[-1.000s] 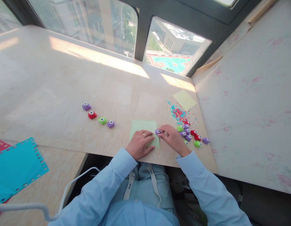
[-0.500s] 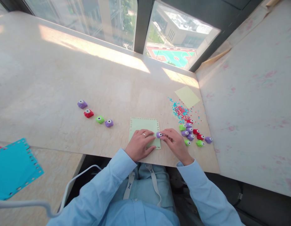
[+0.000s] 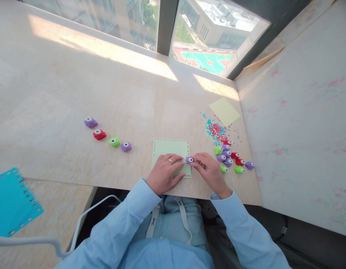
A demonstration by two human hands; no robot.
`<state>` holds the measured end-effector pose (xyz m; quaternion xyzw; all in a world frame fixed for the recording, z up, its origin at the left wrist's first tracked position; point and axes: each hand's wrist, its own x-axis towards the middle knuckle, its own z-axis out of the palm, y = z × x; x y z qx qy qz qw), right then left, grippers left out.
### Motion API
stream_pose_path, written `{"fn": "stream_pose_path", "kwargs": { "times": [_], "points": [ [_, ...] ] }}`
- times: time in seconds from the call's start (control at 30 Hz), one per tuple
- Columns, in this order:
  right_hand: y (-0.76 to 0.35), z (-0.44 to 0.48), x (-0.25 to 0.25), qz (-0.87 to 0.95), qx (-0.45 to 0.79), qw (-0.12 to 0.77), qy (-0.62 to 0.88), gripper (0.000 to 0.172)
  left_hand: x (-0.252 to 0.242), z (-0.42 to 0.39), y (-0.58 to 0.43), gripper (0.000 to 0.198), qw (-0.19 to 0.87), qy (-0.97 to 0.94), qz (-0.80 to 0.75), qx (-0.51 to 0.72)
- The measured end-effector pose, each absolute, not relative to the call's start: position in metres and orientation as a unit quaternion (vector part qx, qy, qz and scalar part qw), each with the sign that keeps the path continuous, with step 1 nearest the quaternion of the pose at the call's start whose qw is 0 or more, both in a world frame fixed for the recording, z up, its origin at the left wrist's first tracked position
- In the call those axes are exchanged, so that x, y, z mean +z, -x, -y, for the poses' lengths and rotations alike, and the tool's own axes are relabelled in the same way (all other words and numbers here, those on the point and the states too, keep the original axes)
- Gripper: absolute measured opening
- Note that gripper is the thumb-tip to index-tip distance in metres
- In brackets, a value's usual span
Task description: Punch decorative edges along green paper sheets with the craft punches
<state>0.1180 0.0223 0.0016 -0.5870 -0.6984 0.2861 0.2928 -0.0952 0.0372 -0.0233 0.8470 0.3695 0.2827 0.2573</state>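
A pale green sheet of paper (image 3: 161, 147) with small holes punched along its top and right edges lies near the table's front edge. Across its lower part rests my left hand (image 3: 166, 173), fingers stretched out flat with a ring on one; its fingertips come close to a small purple craft punch (image 3: 189, 160). That punch sits at the sheet's right edge, pinched between the thumb and fingers of my right hand (image 3: 209, 172). My fingers hide the punch's right end.
On the right lie several red, green and purple punches (image 3: 228, 161), a heap of red and blue paper bits (image 3: 215, 130) and a pale yellow sheet (image 3: 225, 111). More punches (image 3: 114, 142) form a row at left. Blue punched paper (image 3: 14, 201) and a white cable (image 3: 77, 224) are lower left.
The camera view has shifted slightly. Both hands, the sheet and the purple punch keep the same positions relative to each other.
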Motion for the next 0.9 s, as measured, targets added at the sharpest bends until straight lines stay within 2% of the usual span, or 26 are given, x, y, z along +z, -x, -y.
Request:
{"fn": "stream_pose_path", "kwargs": {
  "times": [0.53, 0.77, 0.9],
  "points": [
    [-0.1168, -0.0225, 0.0038, 0.692, 0.288, 0.282, 0.599, 0.018, -0.0219, -0.0374, 0.0953, 0.029, 0.267, -0.845, -0.369, 0.282],
    [-0.1172, -0.0219, 0.0078, 0.661, 0.317, 0.294, 0.613, 0.027, -0.0214, -0.0371, 0.0958, 0.028, 0.268, -0.844, -0.370, 0.283],
    [-0.1141, -0.0244, 0.0117, 0.582, 0.362, 0.320, 0.654, 0.030, -0.0213, -0.0374, 0.0958, 0.029, 0.268, -0.845, -0.370, 0.279]
  ]
}}
